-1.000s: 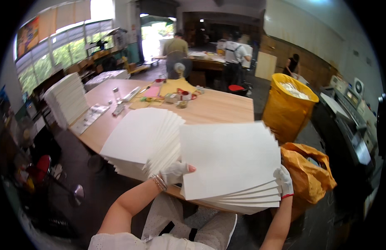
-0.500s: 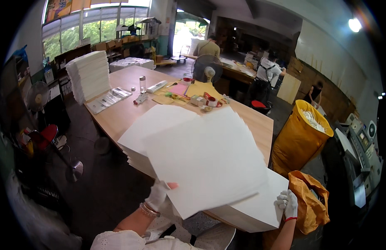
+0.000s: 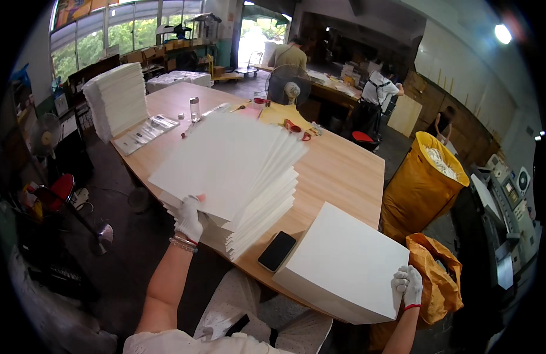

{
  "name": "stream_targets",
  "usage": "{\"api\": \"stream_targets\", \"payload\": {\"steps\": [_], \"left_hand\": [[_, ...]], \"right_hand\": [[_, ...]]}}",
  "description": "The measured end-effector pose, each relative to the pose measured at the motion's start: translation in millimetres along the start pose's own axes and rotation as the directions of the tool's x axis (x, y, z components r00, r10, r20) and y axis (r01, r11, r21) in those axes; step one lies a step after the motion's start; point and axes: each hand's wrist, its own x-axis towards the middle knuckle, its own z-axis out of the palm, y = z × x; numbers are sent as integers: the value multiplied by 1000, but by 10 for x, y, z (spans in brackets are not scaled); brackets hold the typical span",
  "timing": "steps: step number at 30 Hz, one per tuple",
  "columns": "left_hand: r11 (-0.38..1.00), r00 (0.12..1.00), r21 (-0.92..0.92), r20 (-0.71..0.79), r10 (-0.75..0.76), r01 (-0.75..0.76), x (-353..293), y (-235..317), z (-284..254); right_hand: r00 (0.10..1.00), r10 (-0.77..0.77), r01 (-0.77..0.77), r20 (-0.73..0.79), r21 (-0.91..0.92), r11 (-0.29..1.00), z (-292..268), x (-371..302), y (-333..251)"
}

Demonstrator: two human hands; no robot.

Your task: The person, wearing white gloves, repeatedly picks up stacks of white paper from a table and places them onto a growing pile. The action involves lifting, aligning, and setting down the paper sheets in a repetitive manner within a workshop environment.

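Observation:
My left hand (image 3: 190, 219), in a white glove with a bare thumb tip, grips the near edge of a large white sheet (image 3: 211, 165). That sheet lies over the left stack of white sheets (image 3: 264, 215), whose right edges fan out unevenly. My right hand (image 3: 408, 285), gloved in white with a red cuff, has its fingers curled at the right edge of a neat stack of white sheets (image 3: 349, 256). What those fingers hold, if anything, is hidden. Between the two stacks lies a black phone (image 3: 277, 251).
A tall white stack (image 3: 115, 100) stands at the table's far left, beside clear plastic bags (image 3: 146, 134). A bottle (image 3: 194, 109), tape rolls (image 3: 292, 125) and a fan (image 3: 292, 89) are farther back. Orange sacks (image 3: 423, 183) stand right of the table (image 3: 343, 162). Several people work beyond.
My left hand has carried the large sheet leftward from between the stacks onto the left stack, uncovering the phone. My right hand has stayed at the right stack's edge.

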Motion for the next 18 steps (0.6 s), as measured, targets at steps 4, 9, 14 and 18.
{"api": "stream_targets", "payload": {"steps": [4, 9, 14, 18], "left_hand": [[990, 994, 113, -72, -76, 84, 148, -126, -135], [998, 997, 45, -68, -46, 49, 23, -59, -36], [997, 982, 71, -186, 22, -9, -498, -169, -42], [584, 669, 329, 422, 612, -742, -1368, -332, 335]], "right_hand": [[993, -27, 6, -112, -182, 983, 217, -95, -78], [992, -29, 17, -120, -97, 995, 253, -66, -17], [974, -98, 80, -205, -92, 993, -63, -93, 58], [920, -297, 322, -256, 60, 945, -151, -154, 307]]}}
